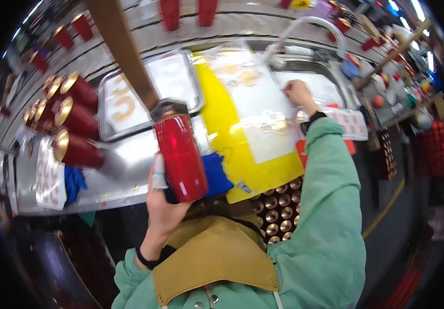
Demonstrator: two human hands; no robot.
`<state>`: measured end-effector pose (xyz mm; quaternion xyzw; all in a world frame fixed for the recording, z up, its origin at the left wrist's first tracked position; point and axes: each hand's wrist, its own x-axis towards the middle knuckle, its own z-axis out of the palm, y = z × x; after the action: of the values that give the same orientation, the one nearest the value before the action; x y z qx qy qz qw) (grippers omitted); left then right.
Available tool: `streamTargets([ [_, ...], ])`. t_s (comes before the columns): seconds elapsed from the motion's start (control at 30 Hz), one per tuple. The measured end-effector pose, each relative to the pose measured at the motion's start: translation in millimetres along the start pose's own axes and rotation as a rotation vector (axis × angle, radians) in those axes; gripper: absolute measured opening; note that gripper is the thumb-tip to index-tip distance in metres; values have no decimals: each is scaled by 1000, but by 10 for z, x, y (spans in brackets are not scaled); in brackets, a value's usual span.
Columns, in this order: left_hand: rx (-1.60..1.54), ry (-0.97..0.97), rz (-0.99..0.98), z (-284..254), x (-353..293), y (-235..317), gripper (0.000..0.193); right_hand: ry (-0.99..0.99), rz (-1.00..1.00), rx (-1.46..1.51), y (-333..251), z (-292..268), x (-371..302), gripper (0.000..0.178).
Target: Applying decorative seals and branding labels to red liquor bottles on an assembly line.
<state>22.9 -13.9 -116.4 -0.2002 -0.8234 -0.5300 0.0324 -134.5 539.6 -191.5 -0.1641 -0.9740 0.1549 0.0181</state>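
Red bottle (181,159) left of yellow mat (237,154), left hand (165,208) holding its side. Right hand (298,93) near mat's right edge, fingertips bunched; cannot tell if holding anything. Loose grip could let bottle slip. One mat; left of it, two blue cloths (218,175), at least six other red bottles (80,121).

The person wears a light green jacket (304,280) with long, loose sleeves (335,190). A big tan flap (214,262), like a collar, has stitches by its edge. Below are round, shiny snaps (214,298) and white strings (277,299). Both wrists have black bands (313,120). One left hand (166,212) finger has a whitish wrap (158,179).
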Motion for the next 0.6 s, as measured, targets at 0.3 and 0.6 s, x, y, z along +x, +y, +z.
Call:
streamTargets([
  [0.3, 8, -43, -72, -40, 29, -28, 123, 363, -380, 117, -1365, -826, -871, 8],
  [0.6, 207, -4, 190, -47, 25, 17, 107, 194, -618, 428, -2670, -885, -1866, 13],
])
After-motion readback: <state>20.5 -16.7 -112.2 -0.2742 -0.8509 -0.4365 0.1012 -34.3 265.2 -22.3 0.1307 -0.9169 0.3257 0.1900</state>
